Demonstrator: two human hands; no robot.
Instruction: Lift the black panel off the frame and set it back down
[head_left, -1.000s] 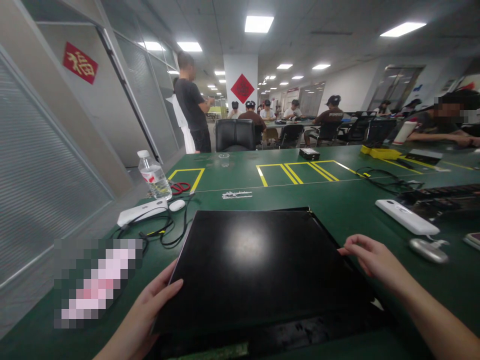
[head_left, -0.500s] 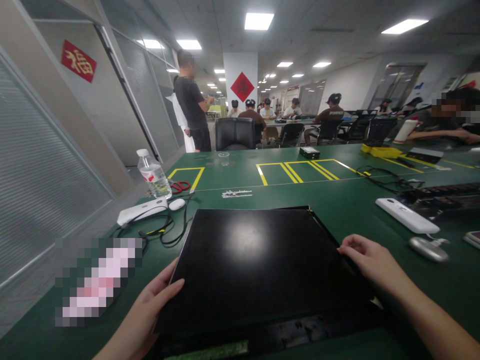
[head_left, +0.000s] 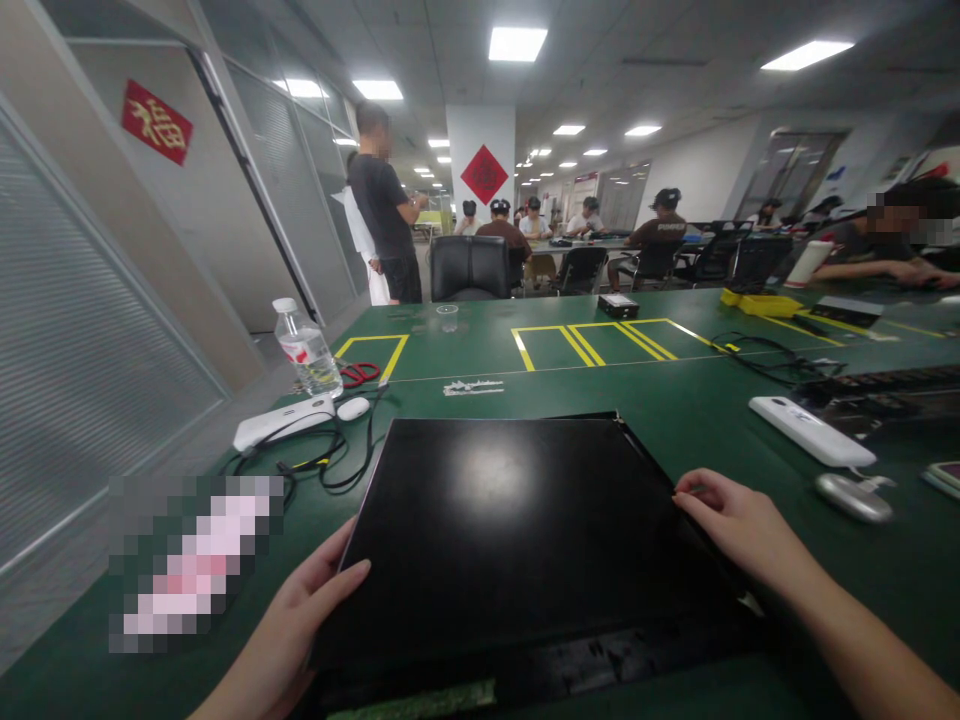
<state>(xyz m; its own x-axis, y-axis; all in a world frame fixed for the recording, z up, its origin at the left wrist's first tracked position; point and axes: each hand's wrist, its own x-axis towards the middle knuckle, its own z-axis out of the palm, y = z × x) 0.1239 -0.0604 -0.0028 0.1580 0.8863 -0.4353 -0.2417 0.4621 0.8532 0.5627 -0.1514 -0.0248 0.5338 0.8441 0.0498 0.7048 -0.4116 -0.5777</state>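
Observation:
A black display panel (head_left: 510, 530) lies face up in front of me, with a bright ceiling reflection on it. Along its right side and far right corner runs a thin black frame (head_left: 646, 448), slightly apart from the panel. A green circuit board (head_left: 420, 698) shows at the near edge. My left hand (head_left: 319, 595) grips the panel's left edge, thumb on top and fingers partly hidden. At the right edge, my right hand (head_left: 724, 515) pinches the black frame between thumb and curled fingers.
On the green table (head_left: 600, 395), a water bottle (head_left: 306, 350), red-handled scissors (head_left: 361, 374), a white power bank (head_left: 283, 422) and cables lie left. To the right are another white power bank (head_left: 811, 432), a silver mouse-like object (head_left: 853, 497) and a yellow tray (head_left: 761, 304). People sit beyond.
Both hands keep nearly the same hold. The right hand has shifted very slightly at the frame; the panel stays in place.

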